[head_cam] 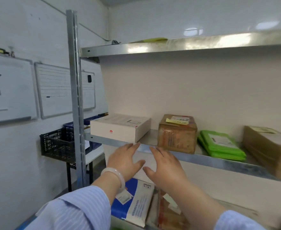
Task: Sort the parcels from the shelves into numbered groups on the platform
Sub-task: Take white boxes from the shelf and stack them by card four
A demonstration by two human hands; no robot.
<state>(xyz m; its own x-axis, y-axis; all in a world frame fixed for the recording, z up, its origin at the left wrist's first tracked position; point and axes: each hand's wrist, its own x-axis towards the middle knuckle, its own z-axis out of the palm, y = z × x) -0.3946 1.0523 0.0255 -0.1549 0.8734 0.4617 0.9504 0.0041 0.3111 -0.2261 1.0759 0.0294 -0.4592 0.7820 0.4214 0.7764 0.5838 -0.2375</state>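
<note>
Both my hands are raised in front of the middle metal shelf (208, 159), fingers spread and holding nothing. My left hand (125, 161) is just below the front corner of a flat white box (119, 127) with a small red logo. My right hand (165, 166) is beside it, below and left of a taped brown carton (177, 135). Further right on that shelf lie green plastic mailers (221, 145) and a large brown carton (269, 146). On the shelf below, a blue-and-white parcel (136, 201) and another brown parcel (168, 213) show between my forearms.
A grey shelf upright (75, 97) stands at the left. Behind it a black mesh crate (56, 144) and a blue crate (70, 127) sit on a small table. Whiteboards (53, 90) hang on the left wall. A yellow-green packet (153, 40) lies on the top shelf.
</note>
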